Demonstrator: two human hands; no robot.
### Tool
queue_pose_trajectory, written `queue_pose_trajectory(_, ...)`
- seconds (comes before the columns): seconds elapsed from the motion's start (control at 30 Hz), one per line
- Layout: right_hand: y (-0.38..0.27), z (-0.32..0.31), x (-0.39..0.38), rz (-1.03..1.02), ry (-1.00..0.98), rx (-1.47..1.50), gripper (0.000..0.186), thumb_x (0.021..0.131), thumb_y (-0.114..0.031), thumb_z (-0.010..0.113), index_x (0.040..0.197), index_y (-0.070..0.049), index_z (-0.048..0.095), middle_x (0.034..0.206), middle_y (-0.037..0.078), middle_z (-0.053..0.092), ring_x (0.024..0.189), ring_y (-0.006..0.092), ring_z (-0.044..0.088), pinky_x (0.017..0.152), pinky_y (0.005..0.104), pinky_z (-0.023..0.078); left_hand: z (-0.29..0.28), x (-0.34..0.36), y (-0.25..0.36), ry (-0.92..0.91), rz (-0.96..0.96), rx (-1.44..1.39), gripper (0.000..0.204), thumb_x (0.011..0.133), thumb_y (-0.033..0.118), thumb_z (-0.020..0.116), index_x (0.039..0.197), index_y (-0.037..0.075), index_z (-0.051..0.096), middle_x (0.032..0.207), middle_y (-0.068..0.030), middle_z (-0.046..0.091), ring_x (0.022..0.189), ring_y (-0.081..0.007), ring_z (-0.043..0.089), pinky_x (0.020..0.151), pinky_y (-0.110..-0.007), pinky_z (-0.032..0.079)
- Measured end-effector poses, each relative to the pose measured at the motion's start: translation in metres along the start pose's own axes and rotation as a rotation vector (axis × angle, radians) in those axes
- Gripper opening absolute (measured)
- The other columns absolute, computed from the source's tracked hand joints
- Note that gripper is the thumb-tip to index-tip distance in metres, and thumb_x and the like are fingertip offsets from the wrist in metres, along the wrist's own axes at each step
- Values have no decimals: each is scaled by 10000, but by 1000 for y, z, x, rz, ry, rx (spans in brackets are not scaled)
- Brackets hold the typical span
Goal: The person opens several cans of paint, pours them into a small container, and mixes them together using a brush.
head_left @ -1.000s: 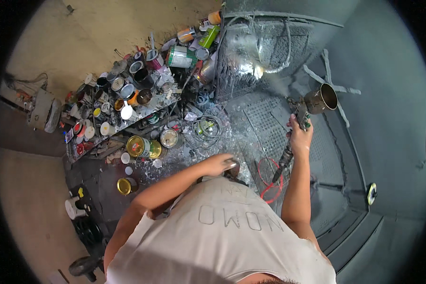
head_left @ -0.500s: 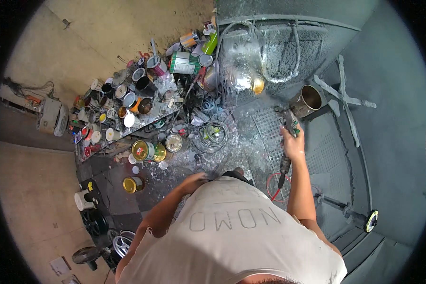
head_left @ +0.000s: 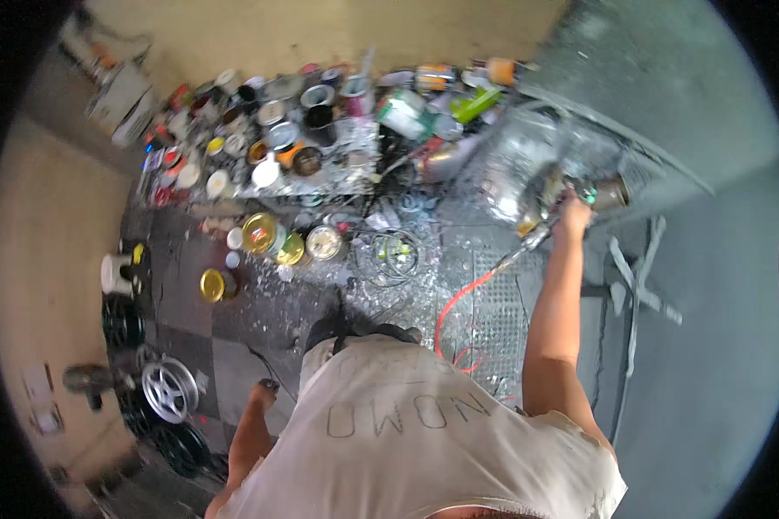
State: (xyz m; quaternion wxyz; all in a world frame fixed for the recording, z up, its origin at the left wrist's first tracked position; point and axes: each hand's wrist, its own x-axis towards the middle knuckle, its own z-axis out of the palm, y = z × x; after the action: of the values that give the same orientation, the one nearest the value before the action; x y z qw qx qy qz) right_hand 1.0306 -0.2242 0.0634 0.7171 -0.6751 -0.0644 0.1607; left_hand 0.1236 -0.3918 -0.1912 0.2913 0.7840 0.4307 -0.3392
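Note:
A spray gun [head_left: 584, 192] with a metal cup [head_left: 613, 195] is in my right hand [head_left: 569, 218], which is closed round its grip. From the handle, an orange-red air hose [head_left: 442, 320] runs down in a curve to the floor. This hand is at the far right, beside a bulky shape wrapped in shiny foil or film [head_left: 506, 177]. Low on the left, my left hand [head_left: 263, 394] appears closed by my side. Something small and dark shows at its fingers, and a thin dark cord passes there; what it grips I cannot make out.
A bench [head_left: 355, 179] crowded with paint cans and cups stands at the far left. Open tins [head_left: 260, 232] and a coiled hose [head_left: 388, 259] are on the spattered floor. Wheel rims [head_left: 170, 391] lie at left. A grey cross-shaped stand [head_left: 640, 275] is at right.
My right hand has carried the spray gun farther away and to the right, next to the wrapped shape. My left hand has dropped back and left. The view has turned, shifting the bench.

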Motion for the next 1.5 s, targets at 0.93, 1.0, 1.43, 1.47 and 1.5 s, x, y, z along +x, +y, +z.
queue_pose_trajectory(0.93, -65, 164, 70, 411, -19, 187, 795, 832, -761, 486, 1446, -259, 542, 1514, -21, 530, 1428, 277, 423, 1198, 541, 264, -439, 203, -125, 406, 8, -758, 448, 929, 313, 675, 1267, 21, 638, 1121, -219, 721, 1060, -358, 695, 931, -419, 534)
queue_pose_trajectory(1.0, -64, 169, 68, 407, 128, 164, 736, 892, -690, 460, 1424, -190, 554, 1467, 114, 554, 1386, 411, 427, 1095, 690, 334, -431, 204, -126, 361, -19, -751, 448, 926, 317, 676, 1263, 24, 640, 1110, -220, 724, 1053, -359, 698, 929, -422, 535)
queue_pose_trajectory(1.43, 30, 176, -58, -538, 103, -704, 654, 1010, -346, 611, 1500, 30, 395, 1485, 276, 479, 1299, 366, 525, 1102, 420, 407, -308, 190, -161, 230, -242, -648, 384, 872, 326, 697, 1168, 83, 712, 1142, -196, 716, 1056, -388, 678, 944, -470, 530)
queue_pose_trajectory(1.47, 51, 177, -94, -589, -35, -677, 619, 1017, -273, 615, 1494, 51, 388, 1480, 288, 476, 1287, 371, 542, 1120, 412, 395, -302, 187, -165, 280, -240, -638, 369, 867, 315, 697, 1153, 82, 719, 1138, -192, 718, 1057, -382, 680, 943, -468, 532)
queue_pose_trajectory(1.5, 81, 186, -129, -585, -205, -578, 587, 998, -178, 638, 1484, 49, 401, 1475, 272, 484, 1308, 354, 525, 1127, 418, 392, -300, 184, -168, 311, -241, -625, 355, 863, 304, 697, 1138, 81, 726, 1134, -188, 721, 1057, -377, 682, 941, -466, 534)
